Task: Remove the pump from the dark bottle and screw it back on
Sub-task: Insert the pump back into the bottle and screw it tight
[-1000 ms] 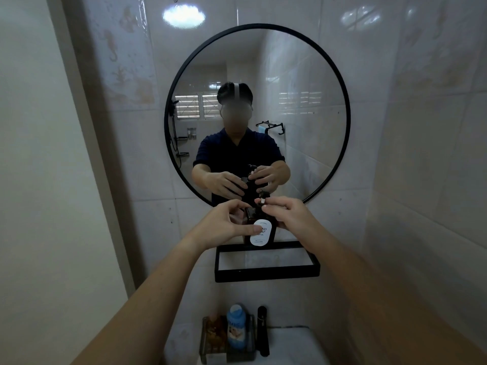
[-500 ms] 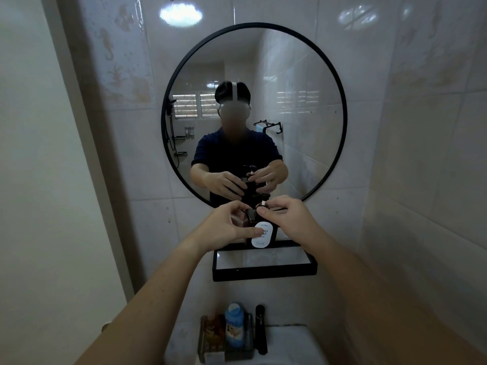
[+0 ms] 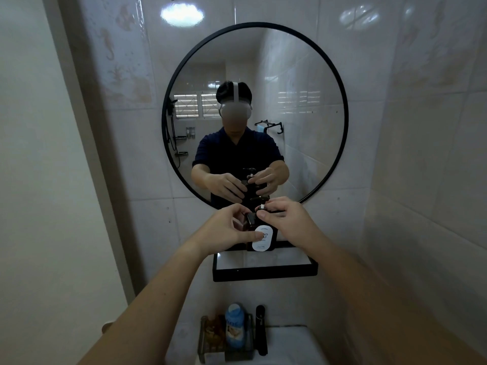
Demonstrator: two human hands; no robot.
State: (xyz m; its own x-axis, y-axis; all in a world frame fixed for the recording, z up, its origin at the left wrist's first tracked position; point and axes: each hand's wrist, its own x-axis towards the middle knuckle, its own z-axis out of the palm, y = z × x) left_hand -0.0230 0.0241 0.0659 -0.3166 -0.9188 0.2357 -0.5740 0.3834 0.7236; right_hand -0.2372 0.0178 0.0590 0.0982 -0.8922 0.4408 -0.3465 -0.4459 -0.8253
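A dark bottle [image 3: 263, 239] with a white oval label stands on a small black shelf [image 3: 264, 272] under the round mirror. My left hand [image 3: 228, 229] wraps the bottle's left side, thumb across the label. My right hand [image 3: 286, 219] pinches the black pump [image 3: 259, 204] at the collar on the bottle's neck; a short white stem shows below the pump head. The pump sits upright on top of the bottle. The mirror reflects both hands on the bottle.
A black-framed round mirror [image 3: 168, 143] hangs on the tiled wall. Below the shelf, a wire rack [image 3: 204, 338] holds a blue bottle [image 3: 234, 327], with a black stick-shaped item [image 3: 261, 330] beside it on a white basin edge [image 3: 290, 335]. Walls close in left and right.
Both hands stay on the bottle; the right fingers have shifted slightly around the pump collar. The view has drifted a little.
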